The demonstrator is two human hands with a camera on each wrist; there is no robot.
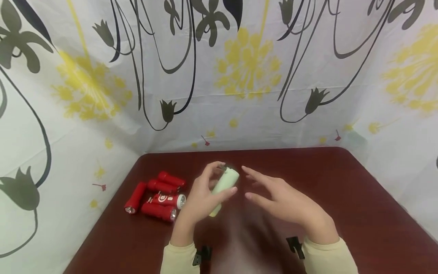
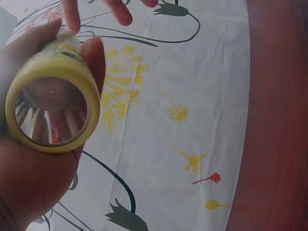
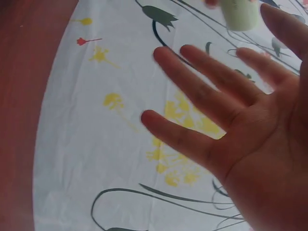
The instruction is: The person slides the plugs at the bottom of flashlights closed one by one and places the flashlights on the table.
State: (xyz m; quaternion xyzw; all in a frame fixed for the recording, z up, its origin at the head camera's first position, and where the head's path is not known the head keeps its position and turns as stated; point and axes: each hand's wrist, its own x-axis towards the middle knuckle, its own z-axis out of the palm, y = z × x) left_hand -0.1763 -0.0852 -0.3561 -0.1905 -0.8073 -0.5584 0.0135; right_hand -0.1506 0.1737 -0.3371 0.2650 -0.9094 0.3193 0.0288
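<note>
Left hand [image 1: 200,199]: is gripping one pale-green flashlight [image 1: 226,180]
Right hand [image 1: 289,199]: is spreading its fingers
Red flashlights [image 1: 162,199]: five are lying lower left, on the tabletop [image 1: 349,201]

The left hand [image 1: 202,198] curls in a grip — the right hand [image 1: 289,199] faces it, fingers [image 3: 182,135] loosely spread.

Red flashlights [image 1: 161,187]: five, lying grouped left of centre, one with a white lens rim and white emblem. Table [image 1: 349,205]: dark red-brown, glossy, rounded far corners, lower frame. Cloth backdrop [image 1: 208,82]: white, printed with yellow flower heads and dark stemmed tulips, upper frame and sides.
</note>
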